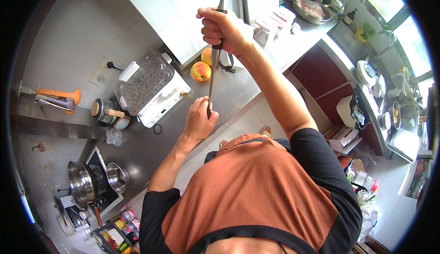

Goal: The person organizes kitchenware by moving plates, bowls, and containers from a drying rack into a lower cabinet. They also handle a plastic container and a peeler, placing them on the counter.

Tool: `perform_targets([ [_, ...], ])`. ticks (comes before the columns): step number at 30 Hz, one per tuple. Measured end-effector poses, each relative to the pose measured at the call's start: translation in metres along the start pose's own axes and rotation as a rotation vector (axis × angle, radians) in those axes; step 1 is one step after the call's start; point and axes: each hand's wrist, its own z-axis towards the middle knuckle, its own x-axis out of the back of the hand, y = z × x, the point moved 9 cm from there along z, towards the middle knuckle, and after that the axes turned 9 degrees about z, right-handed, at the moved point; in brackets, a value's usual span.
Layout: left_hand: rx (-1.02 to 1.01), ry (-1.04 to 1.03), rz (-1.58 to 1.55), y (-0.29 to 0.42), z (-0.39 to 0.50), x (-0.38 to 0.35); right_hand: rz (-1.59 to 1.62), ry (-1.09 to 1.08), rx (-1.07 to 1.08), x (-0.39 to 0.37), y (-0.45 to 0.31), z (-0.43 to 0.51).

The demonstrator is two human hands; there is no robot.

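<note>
In the upper middle, my right hand (223, 30) is closed round the black handle of a long, thin tool with a tapering metal shaft (213, 68); its exact kind is unclear. A narrow black piece runs from the handle's top to the picture's upper edge. Below, my left hand (201, 118) pinches the tool's dark lower end between thumb and fingers. The tool slants over the steel counter (237, 96). Left of the shaft lies a peach (200, 71), with a second peach (206, 56) partly hidden behind. A black strap with a buckle (227, 69) lies right of the shaft.
A white countertop appliance with a clear lid (147, 82) stands left of the peaches, near a black ring (157, 129). Lidded containers (266, 25) and a steel bowl of packaged food (311, 9) are upper right. A steel bowl (117, 177) and pot (80, 185) are lower left.
</note>
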Motion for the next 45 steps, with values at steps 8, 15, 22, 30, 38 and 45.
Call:
perform_targets([
  [8,0.075,0.217,0.261,-0.007,0.020,-0.019,-0.070,0.350,0.069,0.052,-0.002,0.001],
  [15,0.188,-0.277,-0.732,-0.023,0.013,-0.007,0.305,-0.362,-0.044,0.025,-0.027,-0.010],
  [22,0.048,-0.701,-1.195,0.025,0.017,-0.004,0.440,-0.521,-0.043,-0.001,-0.021,-0.007],
  [30,0.135,-0.644,-1.086,0.019,0.015,-0.009,0.363,-0.410,0.008,-0.013,-0.014,-0.004],
  [38,0.201,-0.554,-1.013,-0.002,0.009,-0.005,-0.569,0.149,0.357,0.024,-0.051,-0.019],
  [45,0.199,-0.363,-0.690,-0.028,0.011,0.006,-0.924,0.274,0.397,0.031,-0.057,-0.009],
])
